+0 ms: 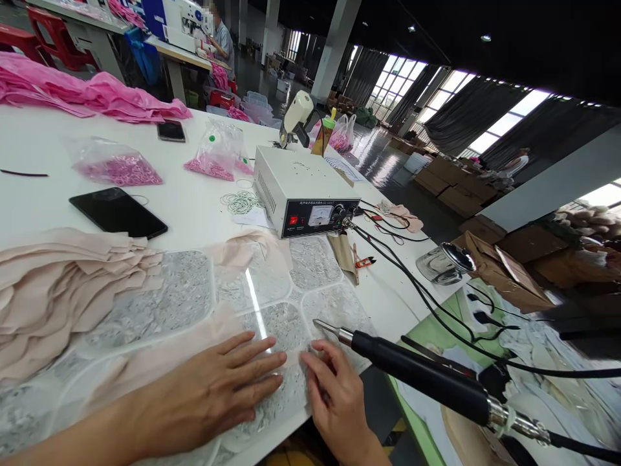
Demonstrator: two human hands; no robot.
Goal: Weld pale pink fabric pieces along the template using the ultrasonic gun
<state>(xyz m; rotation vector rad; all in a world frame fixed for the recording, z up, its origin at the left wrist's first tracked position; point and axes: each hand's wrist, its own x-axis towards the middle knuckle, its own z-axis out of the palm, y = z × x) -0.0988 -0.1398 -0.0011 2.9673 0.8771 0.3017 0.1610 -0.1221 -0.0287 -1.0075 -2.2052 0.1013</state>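
Under the left hand (208, 391), fingers flat and parted, even pressure should keep the beige fabric strip (145, 360) smooth; the right hand's (339, 395) fingers half-curl, hold unclear.

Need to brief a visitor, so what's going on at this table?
A person's left hand lies flat over a thin beige fabric strip on a marbled mat. The right hand is curled near the tip of a black-handled tool; whether it grips anything is unclear. More beige strips are piled to the left, and a white control box stands behind.
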